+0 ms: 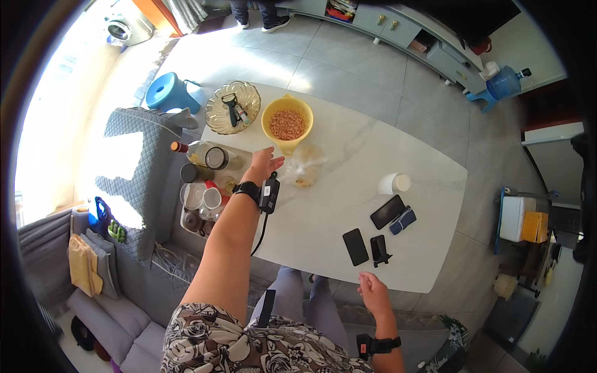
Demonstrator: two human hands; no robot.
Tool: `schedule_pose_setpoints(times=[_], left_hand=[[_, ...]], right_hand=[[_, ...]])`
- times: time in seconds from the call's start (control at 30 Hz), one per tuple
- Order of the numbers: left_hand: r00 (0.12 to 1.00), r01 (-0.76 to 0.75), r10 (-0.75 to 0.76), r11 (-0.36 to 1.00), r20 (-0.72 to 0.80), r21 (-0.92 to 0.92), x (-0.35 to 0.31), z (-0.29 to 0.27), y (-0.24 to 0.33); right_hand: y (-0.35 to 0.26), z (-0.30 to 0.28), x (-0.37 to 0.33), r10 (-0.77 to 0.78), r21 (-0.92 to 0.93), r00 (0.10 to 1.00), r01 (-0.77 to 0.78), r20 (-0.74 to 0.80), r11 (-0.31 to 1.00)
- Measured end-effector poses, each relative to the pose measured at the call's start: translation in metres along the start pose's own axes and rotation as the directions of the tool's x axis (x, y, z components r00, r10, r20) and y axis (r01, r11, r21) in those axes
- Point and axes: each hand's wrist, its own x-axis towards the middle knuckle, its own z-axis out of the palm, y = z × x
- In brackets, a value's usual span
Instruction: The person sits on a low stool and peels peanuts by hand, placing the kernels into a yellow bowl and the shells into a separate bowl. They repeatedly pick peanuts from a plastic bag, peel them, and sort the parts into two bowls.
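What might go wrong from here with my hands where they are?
Your left forearm runs close beside the jars, so a sideways swing might knock one over. The yellow bowl sits near the far edge of the table; a bump from your left hand could push it off. The cable hanging by that arm might snag.

1. From your left hand, a yellow colander blocks 1 o'clock, a glass bowl 11, and clustered jars 8 to 9.
2. A plastic bag lies just beside it at 3; past that, the tabletop lets you through toward the white container.
3. From your right hand, two phones and a black holder obstruct 11 to 12; you can pass at 2.
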Motion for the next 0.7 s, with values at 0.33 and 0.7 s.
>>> schedule_pose_setpoints(times=[0.33,0.7], left_hand=[[0.973,0.180,-0.215,0.933,0.083,0.311,0.197,-0.031,-0.035],[0.941,-0.308,0.336,0.821,0.028,0.481,-0.019,0.045,-0.051]], right_hand=[[0.021,0.012,-0.020,0.055,-0.127,0.991,-0.071,-0.122,0.989],[0.017,-0.006,0.010,-0.117,0.132,0.982,0.137,-0.147,0.982]])
